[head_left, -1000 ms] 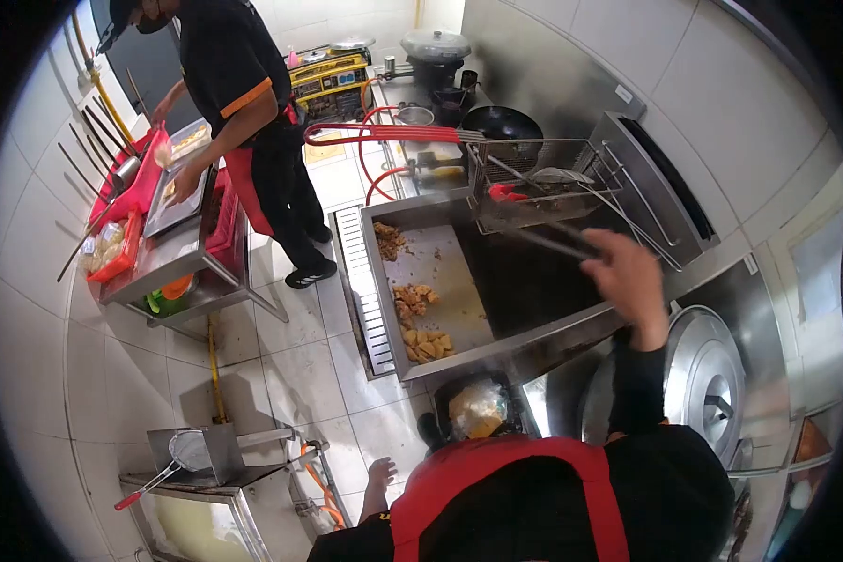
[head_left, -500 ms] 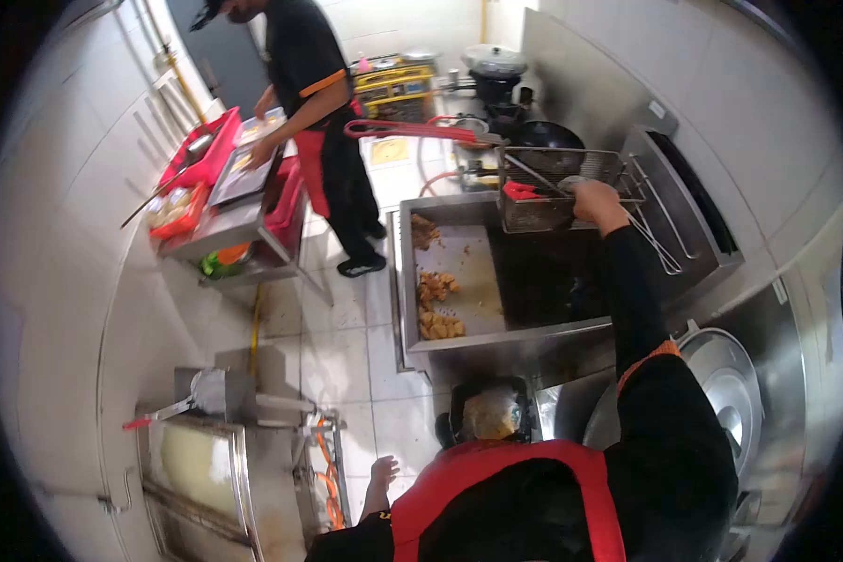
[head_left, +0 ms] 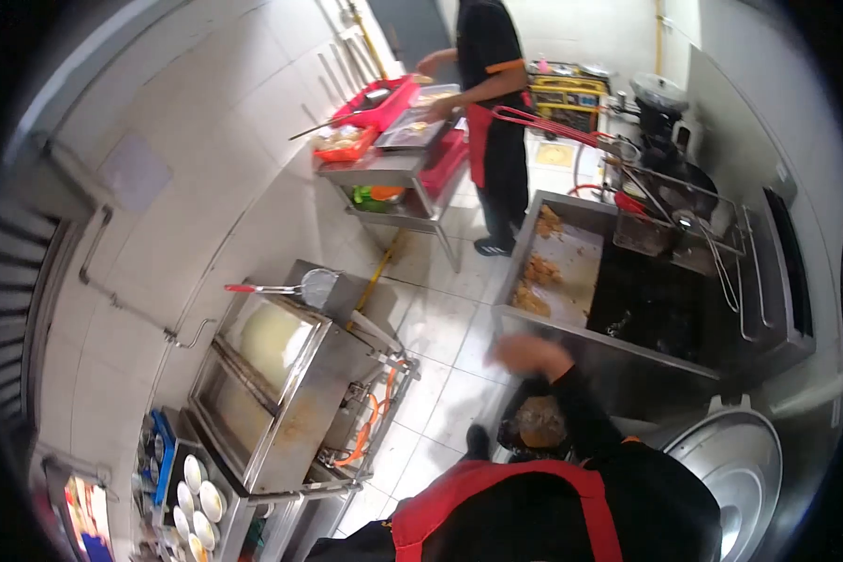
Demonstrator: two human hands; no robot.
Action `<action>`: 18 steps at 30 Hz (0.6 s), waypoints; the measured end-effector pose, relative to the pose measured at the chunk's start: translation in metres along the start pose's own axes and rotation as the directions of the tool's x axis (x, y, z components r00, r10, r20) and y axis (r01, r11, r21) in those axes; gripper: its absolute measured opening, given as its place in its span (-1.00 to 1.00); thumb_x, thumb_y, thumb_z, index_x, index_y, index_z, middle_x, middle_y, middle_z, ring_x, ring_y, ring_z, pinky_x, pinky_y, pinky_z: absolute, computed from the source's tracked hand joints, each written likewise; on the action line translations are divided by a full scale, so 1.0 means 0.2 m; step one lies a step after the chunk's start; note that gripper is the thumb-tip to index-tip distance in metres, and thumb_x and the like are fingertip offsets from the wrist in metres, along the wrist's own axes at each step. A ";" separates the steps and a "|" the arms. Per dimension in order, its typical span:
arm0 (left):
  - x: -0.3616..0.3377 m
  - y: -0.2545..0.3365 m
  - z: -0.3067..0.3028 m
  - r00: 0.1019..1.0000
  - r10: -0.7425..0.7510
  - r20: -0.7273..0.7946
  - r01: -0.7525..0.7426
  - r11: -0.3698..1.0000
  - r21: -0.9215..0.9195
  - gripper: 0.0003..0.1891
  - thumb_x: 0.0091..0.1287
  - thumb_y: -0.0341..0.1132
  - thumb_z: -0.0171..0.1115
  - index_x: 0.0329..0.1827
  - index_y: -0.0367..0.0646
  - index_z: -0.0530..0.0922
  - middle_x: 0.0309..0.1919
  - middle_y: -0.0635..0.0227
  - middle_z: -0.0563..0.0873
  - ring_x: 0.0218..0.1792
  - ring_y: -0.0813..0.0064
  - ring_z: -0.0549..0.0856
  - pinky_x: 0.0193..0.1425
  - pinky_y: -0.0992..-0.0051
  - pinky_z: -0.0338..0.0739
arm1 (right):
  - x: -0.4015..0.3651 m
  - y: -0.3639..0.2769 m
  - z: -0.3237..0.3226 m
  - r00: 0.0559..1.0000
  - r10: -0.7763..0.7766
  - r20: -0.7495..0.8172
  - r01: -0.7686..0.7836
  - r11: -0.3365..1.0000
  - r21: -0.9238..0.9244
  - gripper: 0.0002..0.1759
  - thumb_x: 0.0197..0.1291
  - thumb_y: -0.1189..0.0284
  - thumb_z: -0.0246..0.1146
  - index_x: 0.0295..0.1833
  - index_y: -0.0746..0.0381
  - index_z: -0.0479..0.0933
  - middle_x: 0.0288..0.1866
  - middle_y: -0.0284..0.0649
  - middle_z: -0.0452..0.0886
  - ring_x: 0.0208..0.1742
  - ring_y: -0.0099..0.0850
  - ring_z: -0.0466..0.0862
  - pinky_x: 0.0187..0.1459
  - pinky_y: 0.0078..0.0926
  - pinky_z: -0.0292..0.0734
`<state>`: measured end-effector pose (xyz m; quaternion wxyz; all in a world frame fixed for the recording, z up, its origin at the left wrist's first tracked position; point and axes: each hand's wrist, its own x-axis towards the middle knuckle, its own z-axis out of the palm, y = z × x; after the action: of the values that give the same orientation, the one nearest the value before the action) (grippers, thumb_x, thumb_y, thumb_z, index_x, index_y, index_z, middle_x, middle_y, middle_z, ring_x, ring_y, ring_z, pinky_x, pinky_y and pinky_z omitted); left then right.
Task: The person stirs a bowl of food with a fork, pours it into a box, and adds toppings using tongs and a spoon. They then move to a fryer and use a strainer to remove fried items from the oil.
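Observation:
My right hand (head_left: 531, 356) is smeared by motion in front of the deep fryer (head_left: 609, 348), above a dark bin (head_left: 540, 420) with a clear plastic bag in it; no held object can be made out. My left hand is out of view. Brown fried pieces (head_left: 541, 272) lie along the left side of the fryer's pale draining tray (head_left: 576, 290), beside dark oil (head_left: 648, 300). At the fryer's far side rests a wire basket (head_left: 648, 234) with a red handle (head_left: 553, 125). A long metal utensil (head_left: 721, 267) lies across the basket.
Behind, a co-worker (head_left: 492, 89) stands at a steel table (head_left: 384, 169) with trays and red bins. On the left, a skimmer (head_left: 318, 288) lies by a second fryer (head_left: 323, 403), near several white bowls (head_left: 213, 501). A large lidded pot (head_left: 735, 459) stands at the lower right.
My right hand has let go of the utensil at the basket and come back toward me, to the fryer's front. My left hand has left the view. The camera has turned left.

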<state>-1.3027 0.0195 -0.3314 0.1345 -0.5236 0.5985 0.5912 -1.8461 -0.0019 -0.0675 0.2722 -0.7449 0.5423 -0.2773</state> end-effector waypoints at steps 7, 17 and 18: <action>-0.32 -0.17 0.11 0.999 0.046 0.009 -0.046 0.948 0.314 -0.71 0.28 -0.19 0.02 -0.05 -0.09 0.58 -0.30 0.22 0.68 -0.27 0.29 0.67 -0.29 0.30 0.56 | 0.27 -0.06 0.76 0.810 -0.159 0.564 0.190 0.982 0.005 -0.66 0.14 0.39 -0.01 -0.06 0.18 0.61 -0.08 -0.10 0.63 0.00 -0.17 0.58 0.04 -0.30 0.44; -0.57 -0.81 0.62 0.836 0.272 -0.477 -0.130 0.942 0.308 -0.68 0.21 -0.10 0.05 -0.30 -0.15 0.64 -0.32 0.14 0.69 -0.15 0.19 0.65 -0.02 0.24 0.50 | 0.48 -0.53 1.26 0.654 0.014 0.757 0.092 0.991 -0.098 -0.69 0.02 0.48 0.04 -0.23 0.07 0.68 -0.25 -0.24 0.69 -0.19 -0.33 0.66 -0.11 -0.46 0.51; -0.60 -0.88 0.63 0.880 0.233 -0.414 -0.037 0.902 0.430 -0.68 0.22 -0.09 0.06 -0.30 -0.16 0.64 -0.33 0.14 0.70 -0.14 0.19 0.66 -0.03 0.25 0.50 | 0.50 -0.61 1.34 0.627 0.004 0.779 0.112 0.989 -0.095 -0.69 0.00 0.49 0.04 -0.25 0.07 0.69 -0.27 -0.25 0.69 -0.21 -0.34 0.66 -0.13 -0.47 0.51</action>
<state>-1.1712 0.2256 -0.3708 0.0545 -0.5634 0.7594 0.3208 -1.5502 -0.0382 -0.1570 0.4203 -0.8239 0.3668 0.1000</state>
